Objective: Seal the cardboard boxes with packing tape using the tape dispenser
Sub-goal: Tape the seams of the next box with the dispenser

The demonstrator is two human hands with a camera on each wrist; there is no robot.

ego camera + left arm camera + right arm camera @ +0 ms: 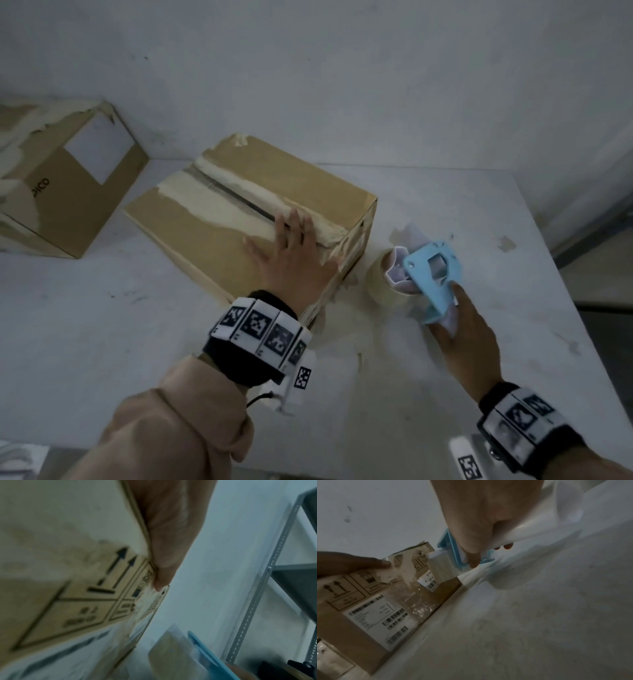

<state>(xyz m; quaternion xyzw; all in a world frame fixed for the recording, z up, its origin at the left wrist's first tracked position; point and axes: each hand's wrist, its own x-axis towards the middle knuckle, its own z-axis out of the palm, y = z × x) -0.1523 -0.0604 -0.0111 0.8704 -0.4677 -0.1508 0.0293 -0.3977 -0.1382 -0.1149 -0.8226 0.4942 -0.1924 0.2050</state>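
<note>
Pressing left hand [291, 253] on box [219, 219] | right hand [469, 329] gripping tape dispenser [433, 274]

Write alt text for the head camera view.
A person's left hand presses flat on a closed cardboard box on a white table, while the right hand grips a blue tape dispenser beside it. A second box sits at far left.

obstacles: box [239, 219] centre, second box [65, 178] far-left | free: bare table [102, 342] front-left
</note>
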